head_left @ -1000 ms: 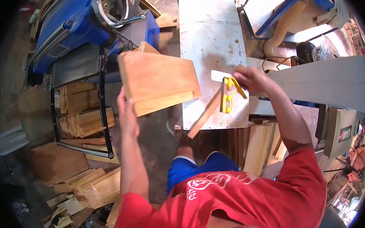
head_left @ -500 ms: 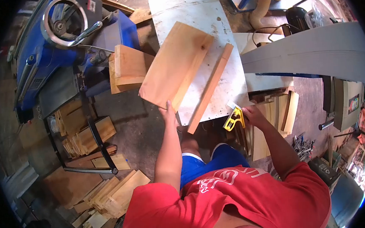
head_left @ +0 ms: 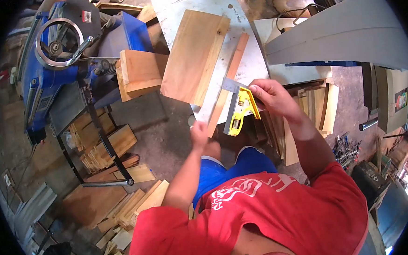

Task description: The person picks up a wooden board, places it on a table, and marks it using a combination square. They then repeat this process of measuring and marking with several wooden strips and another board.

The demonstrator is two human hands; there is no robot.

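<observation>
My right hand (head_left: 274, 97) is closed on a yellow combination square (head_left: 242, 111), its fingers at the head's right side. The square's metal blade lies across a narrow wooden strip (head_left: 237, 60) on the pale worktop (head_left: 252, 68). At the strip's near end, my left hand (head_left: 199, 133) is closed, its fingertips against the wood and partly blurred. A wide wooden board (head_left: 195, 55) lies just left of the strip, apart from both hands.
A blue machine with a metal handwheel (head_left: 58, 43) stands at left, beside wooden blocks (head_left: 140, 73). Stacked boards (head_left: 107, 147) lie on the floor under a black metal frame (head_left: 104, 138). At right, a grey machine surface (head_left: 338, 30) juts in above more upright boards (head_left: 322, 106).
My left hand has left the wide board and moved to the strip's near end. My right hand has brought the combination square left and up, onto the strip. The view has shifted slightly.
</observation>
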